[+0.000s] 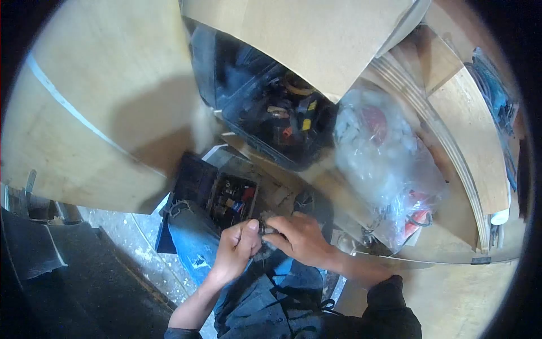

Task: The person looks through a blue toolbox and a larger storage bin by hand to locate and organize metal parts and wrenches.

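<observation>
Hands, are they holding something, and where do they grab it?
Yes. The left hand and right hand pinch a small dark part between their fingertips, one at each end. What it is cannot be told.

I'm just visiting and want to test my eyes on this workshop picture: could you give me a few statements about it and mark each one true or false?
1. Both hands meet on one small dark part. True.
2. The left hand is resting flat on the floor. False: it is raised, pinching the small part together with the right hand.
3. A clear plastic bag lies to the right of the hands. True.
4. The small box of compartments is closed. False: it is open, with small items showing.
</observation>
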`<state>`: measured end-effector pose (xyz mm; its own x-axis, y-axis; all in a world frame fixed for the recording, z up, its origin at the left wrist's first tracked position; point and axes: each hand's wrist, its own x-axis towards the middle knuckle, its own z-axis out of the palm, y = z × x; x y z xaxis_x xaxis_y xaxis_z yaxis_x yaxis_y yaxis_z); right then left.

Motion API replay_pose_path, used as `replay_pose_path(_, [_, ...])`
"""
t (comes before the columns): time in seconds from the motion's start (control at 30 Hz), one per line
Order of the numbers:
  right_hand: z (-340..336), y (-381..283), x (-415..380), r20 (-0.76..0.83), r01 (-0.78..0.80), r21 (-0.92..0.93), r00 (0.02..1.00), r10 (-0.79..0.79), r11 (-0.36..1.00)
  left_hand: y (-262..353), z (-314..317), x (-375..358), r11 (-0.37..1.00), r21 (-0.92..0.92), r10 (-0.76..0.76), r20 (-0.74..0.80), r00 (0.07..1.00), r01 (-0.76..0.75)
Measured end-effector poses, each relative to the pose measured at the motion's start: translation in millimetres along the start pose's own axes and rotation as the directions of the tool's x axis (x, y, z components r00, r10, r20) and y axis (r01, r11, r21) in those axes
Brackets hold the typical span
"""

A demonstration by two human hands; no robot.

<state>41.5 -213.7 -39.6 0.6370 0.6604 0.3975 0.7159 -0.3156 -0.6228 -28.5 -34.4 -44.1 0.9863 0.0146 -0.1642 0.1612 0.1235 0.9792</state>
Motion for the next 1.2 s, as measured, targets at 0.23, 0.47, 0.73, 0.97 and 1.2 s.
replay_pose_path(0.23, [-7,12,-5,0.015,0.253,-0.293,0.965,-0.260,0.922,-1,2,4,0.912,-0.292,-0.255,0.142,0.956,0.287])
replay_pose_path(0.47, [7,25,-31,0.155,0.071,0.010,0.985,-0.072,0.997,-28,13,-16,0.974,0.212,-0.080,-0.033,0.996,0.085])
replay_pose_path(0.73, [51,21,-77,0.485,-0.620,0.451,0.774,0.407,0.642,-70,12,-45,0.883,0.466,0.099,-0.061,0.993,-0.060])
replay_pose_path(0.97, [84,11,-50,0.405,-0.492,0.363,0.848,0.341,0.792,-97,10,-58,0.972,-0.101,-0.234,-0.355,0.905,0.212])
replay_pose_path(1.2, [96,29,-33,0.446,-0.026,0.221,0.892,-0.077,0.975,-92,-14,-63,0.767,-0.495,-0.554,-0.191,0.810,0.408])
